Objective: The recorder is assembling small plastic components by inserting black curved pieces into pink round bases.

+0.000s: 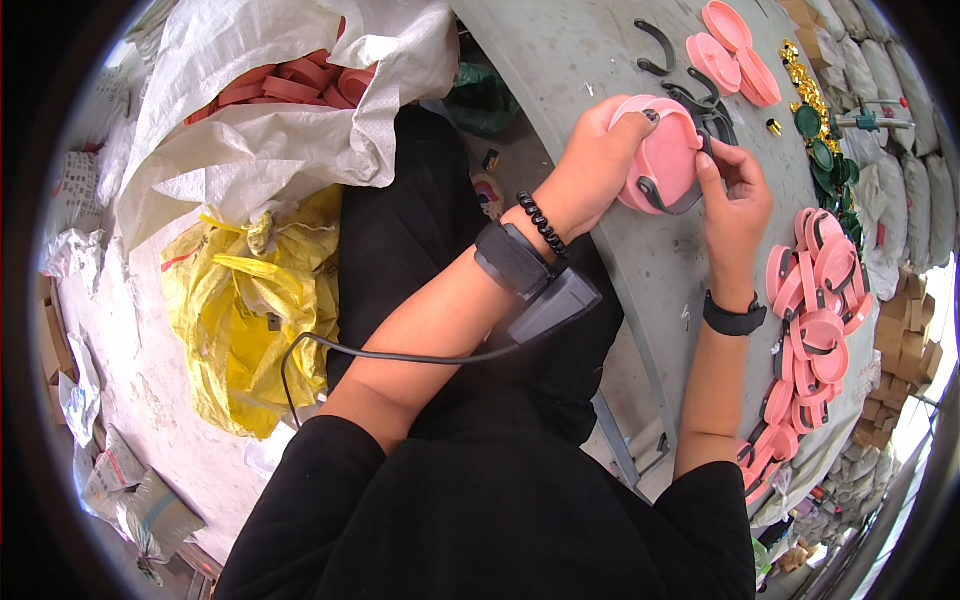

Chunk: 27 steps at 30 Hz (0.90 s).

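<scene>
Above the grey table, my left hand [590,170] is closed round the rim of a pink round shallow plastic piece [668,155], its thumb lying over the top edge. A black curved strip [683,205] runs along the lower right side of that piece. My right hand [738,200] pinches the strip near the pink rim with thumb and forefinger. Whether the strip's upper end is fastened to the rim I cannot tell. Just beyond my hands lie loose black curved strips [656,45] and several bare pink pieces [762,78].
Pink pieces with black strips [822,335] are heaped along the right side of the table [540,60]. Small gold parts [800,75] and green round pieces [822,155] lie farther back. On the left are a white sack [270,130] of reddish parts and a yellow bag [250,340].
</scene>
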{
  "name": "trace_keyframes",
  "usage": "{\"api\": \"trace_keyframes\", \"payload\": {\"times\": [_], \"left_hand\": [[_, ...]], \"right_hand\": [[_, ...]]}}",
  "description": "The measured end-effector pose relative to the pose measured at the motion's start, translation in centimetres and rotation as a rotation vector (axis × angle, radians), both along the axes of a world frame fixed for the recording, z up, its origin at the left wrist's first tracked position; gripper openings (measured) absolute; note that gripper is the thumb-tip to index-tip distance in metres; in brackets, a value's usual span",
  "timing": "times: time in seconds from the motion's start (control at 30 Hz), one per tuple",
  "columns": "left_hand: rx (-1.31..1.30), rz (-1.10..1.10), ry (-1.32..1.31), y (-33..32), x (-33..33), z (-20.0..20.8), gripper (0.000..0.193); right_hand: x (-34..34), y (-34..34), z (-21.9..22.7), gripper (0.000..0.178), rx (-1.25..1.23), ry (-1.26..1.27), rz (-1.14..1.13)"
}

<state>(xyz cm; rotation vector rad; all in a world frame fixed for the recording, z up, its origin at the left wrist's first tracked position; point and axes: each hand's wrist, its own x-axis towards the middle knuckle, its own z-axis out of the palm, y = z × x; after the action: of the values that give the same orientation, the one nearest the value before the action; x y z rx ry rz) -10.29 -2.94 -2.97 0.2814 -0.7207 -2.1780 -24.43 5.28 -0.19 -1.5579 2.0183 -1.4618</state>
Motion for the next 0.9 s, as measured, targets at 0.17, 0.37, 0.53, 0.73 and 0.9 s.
{"api": "trace_keyframes", "payload": {"times": [0.17, 0.37, 0.53, 0.73, 0.9], "left_hand": [[-0.022, -0.032, 0.004, -0.2, -0.2, -0.3, 0.028], [-0.036, -0.046, -0.089, 0.0, -0.3, 0.1, 0.028], [-0.076, -0.039, -0.142, -0.1, -0.5, 0.0, 0.028], [0.053, -0.021, 0.032, -0.6, -0.9, 0.0, 0.026], [0.254, -0.095, 0.116, -1.2, -0.3, -0.1, 0.033]], "right_hand": [[0.0, 0.4, 1.1, 0.015, 0.026, 0.045, 0.022], [-0.3, 0.6, 1.5, 0.016, 0.119, 0.077, 0.039], [-0.1, 0.6, 1.6, 0.017, 0.151, 0.060, 0.052], [1.0, 0.1, 1.7, 0.021, 0.074, -0.178, 0.025], [3.8, -0.1, 2.5, 0.021, -0.046, 0.817, 0.280]]}}
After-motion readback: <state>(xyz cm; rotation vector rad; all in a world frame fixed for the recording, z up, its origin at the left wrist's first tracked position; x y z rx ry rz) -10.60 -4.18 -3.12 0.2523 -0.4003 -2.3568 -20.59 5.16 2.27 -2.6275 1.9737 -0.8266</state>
